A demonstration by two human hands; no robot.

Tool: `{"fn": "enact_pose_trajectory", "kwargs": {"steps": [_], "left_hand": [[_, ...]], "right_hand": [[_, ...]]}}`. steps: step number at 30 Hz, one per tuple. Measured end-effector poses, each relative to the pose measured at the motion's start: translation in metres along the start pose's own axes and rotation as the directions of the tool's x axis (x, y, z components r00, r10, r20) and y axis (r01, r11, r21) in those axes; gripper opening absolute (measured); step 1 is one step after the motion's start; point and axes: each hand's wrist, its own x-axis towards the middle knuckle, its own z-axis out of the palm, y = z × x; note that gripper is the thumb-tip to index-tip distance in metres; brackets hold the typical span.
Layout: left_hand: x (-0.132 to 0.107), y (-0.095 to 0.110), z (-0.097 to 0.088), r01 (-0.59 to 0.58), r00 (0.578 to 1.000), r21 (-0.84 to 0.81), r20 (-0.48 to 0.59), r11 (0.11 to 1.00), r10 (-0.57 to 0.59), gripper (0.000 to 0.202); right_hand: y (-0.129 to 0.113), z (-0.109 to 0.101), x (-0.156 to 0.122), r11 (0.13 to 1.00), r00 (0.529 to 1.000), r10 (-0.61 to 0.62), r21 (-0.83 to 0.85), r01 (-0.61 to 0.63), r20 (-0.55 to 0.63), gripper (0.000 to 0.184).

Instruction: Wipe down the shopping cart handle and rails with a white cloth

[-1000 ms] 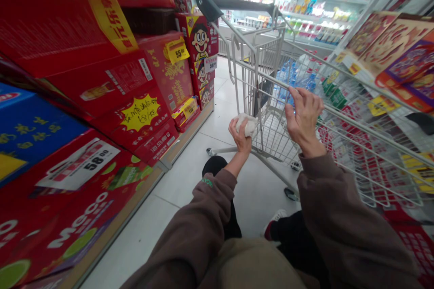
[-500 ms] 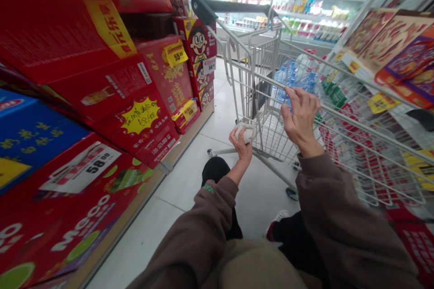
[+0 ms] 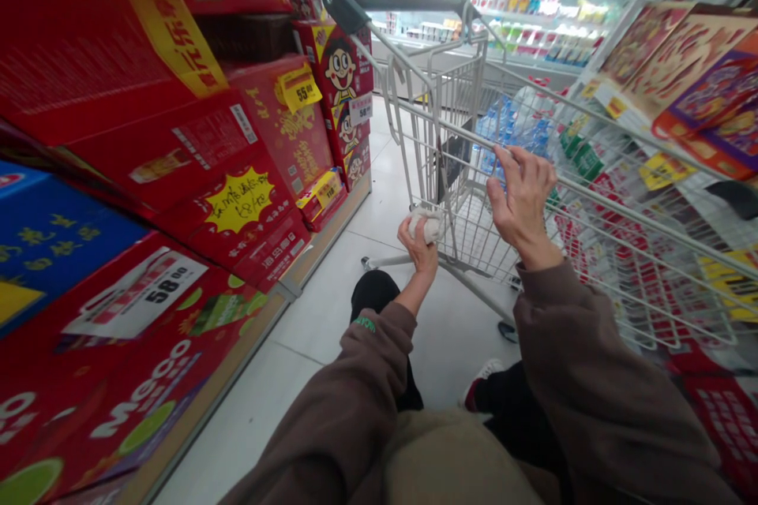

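Observation:
My left hand (image 3: 418,247) is low by the wire side of a metal shopping cart (image 3: 455,87), shut around a crumpled white tissue or cloth (image 3: 426,226). The wad is partly hidden by my fingers. My right hand (image 3: 522,200) curls over the cart's upper side rail (image 3: 639,213). Blue-capped bottled water (image 3: 506,130) lies in the basket behind the wires, just beyond my right fingers. Brown sleeves cover both forearms.
Stacked red cartons (image 3: 278,134) with yellow price tags wall the left side of the aisle. A colourful boxed display (image 3: 699,87) stands to the right. Refrigerated shelves (image 3: 474,8) line the far end, and white floor tiles (image 3: 332,316) run between the displays.
The cart and shelves have shifted slightly up and left in view. My left hand sits a little lower with the white wad, and my right hand stays on the rail.

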Motion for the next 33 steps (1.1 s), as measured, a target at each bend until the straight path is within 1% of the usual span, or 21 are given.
{"fn": "enact_pose_trajectory", "kwargs": {"steps": [3,4,6,8,11,13,15,17,19,21,22,23,24,25,27,28,29,30,31,33], "left_hand": [[-0.017,-0.01,-0.003,0.05,0.983,0.037,0.172,0.998,-0.056,0.052],[-0.025,-0.013,-0.005,0.056,0.977,0.04,0.206,0.998,-0.063,0.05],[-0.037,-0.016,-0.006,0.059,0.971,0.04,0.23,0.997,-0.066,0.048],[-0.039,-0.014,-0.004,0.058,0.979,0.03,0.193,0.998,-0.063,0.049],[-0.03,-0.006,0.001,0.01,0.999,-0.04,0.031,0.999,-0.009,0.053],[-0.025,-0.002,0.004,-0.031,0.998,-0.101,-0.051,0.994,0.026,0.053],[-0.025,0.0,0.005,-0.03,0.997,-0.142,-0.069,0.989,0.02,0.052],[-0.028,0.003,0.005,-0.019,0.997,-0.165,-0.078,0.986,0.006,0.051],[-0.028,0.009,0.006,-0.063,0.993,-0.181,-0.107,0.981,0.044,0.049],[-0.025,0.013,0.009,-0.15,0.982,-0.18,-0.144,0.972,0.125,0.046],[-0.024,0.013,0.01,-0.198,0.974,-0.168,-0.142,0.966,0.175,0.044],[-0.024,0.011,0.011,-0.242,0.968,-0.15,-0.112,0.959,0.226,0.042],[-0.026,0.007,0.012,-0.272,0.962,-0.128,-0.052,0.954,0.268,0.041],[-0.03,0.0,0.012,-0.287,0.956,-0.103,0.033,0.952,0.292,0.039],[-0.044,-0.017,0.01,-0.283,0.935,-0.058,0.206,0.957,0.289,0.036],[-0.052,-0.025,0.008,-0.269,0.926,-0.039,0.264,0.962,0.27,0.034],[-0.058,-0.03,0.006,-0.255,0.921,-0.024,0.3,0.967,0.25,0.033],[-0.063,-0.032,0.005,-0.247,0.921,-0.015,0.308,0.969,0.239,0.032],[-0.063,-0.03,0.005,-0.245,0.928,-0.013,0.287,0.969,0.239,0.031],[-0.054,-0.015,0.007,-0.262,0.949,-0.02,0.178,0.965,0.261,0.028]], "right_hand": [[0.0,0.0,-0.001,1.0,1.0,-0.015,0.003,0.015,-0.003,0.057],[0.001,0.001,-0.001,1.0,1.0,-0.021,0.004,0.021,-0.003,0.057],[0.002,0.002,-0.002,1.0,1.0,-0.026,0.001,0.026,-0.007,0.057],[0.003,0.003,-0.003,1.0,0.999,-0.031,-0.001,0.03,-0.023,0.057],[0.005,0.003,-0.002,0.998,0.997,-0.058,0.007,0.058,-0.052,0.058],[0.005,0.003,-0.002,0.997,0.996,-0.074,0.009,0.075,-0.058,0.059],[0.004,0.006,-0.005,0.997,0.995,-0.083,-0.009,0.083,-0.06,0.059],[0.004,0.014,-0.015,0.995,0.995,-0.091,-0.045,0.089,-0.051,0.059],[0.006,0.027,-0.032,0.991,0.994,-0.113,-0.072,0.114,0.007,0.06],[0.01,0.044,-0.055,0.984,0.981,-0.151,-0.073,0.161,0.117,0.061],[0.012,0.053,-0.069,0.981,0.97,-0.166,-0.067,0.18,0.175,0.061],[0.015,0.061,-0.082,0.98,0.959,-0.173,-0.062,0.191,0.225,0.061],[0.017,0.068,-0.095,0.979,0.95,-0.171,-0.059,0.193,0.262,0.061],[0.019,0.074,-0.108,0.98,0.944,-0.164,-0.059,0.188,0.286,0.061],[0.024,0.081,-0.127,0.983,0.938,-0.151,-0.056,0.177,0.312,0.06],[0.026,0.082,-0.134,0.983,0.936,-0.151,-0.051,0.176,0.319,0.059],[0.028,0.082,-0.138,0.983,0.934,-0.157,-0.044,0.18,0.322,0.059],[0.03,0.081,-0.141,0.982,0.933,-0.165,-0.034,0.185,0.32,0.059],[0.032,0.079,-0.141,0.982,0.935,-0.171,-0.025,0.187,0.31,0.059],[0.035,0.071,-0.138,0.984,0.948,-0.17,-0.013,0.18,0.267,0.059]]}}
